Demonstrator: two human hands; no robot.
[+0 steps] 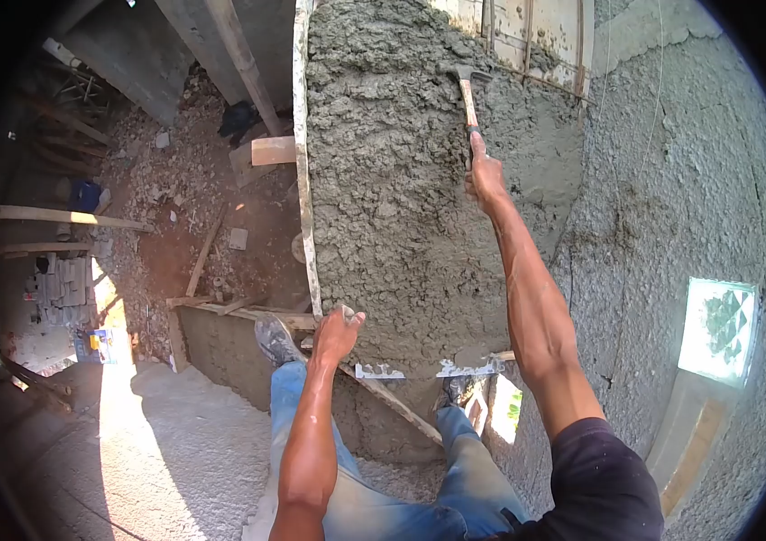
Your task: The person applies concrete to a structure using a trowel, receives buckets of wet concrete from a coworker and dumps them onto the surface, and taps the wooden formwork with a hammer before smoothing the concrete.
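My right hand (pixel 486 176) is wrapped round the dark grip of a hammer (pixel 468 101). The hammer's head rests on or just above rough, wet-looking grey concrete (pixel 392 189), near its far right part. Close to the lower left corner of the concrete, my left hand (pixel 338 334) is closed with curled fingers. It is beside the lower end of a narrow, cement-stained board (pixel 302 162) that runs along the concrete's left edge. Whatever the left fingers hold, if anything, is hidden.
My feet straddle a slanting wooden strip (pixel 392 406) below the concrete. A drop on the left leads to rubble-strewn ground (pixel 193 189) with timber props (pixel 243 63). To the right rises a rough plastered wall (pixel 671 180) with a bright glass-block opening (pixel 719 329).
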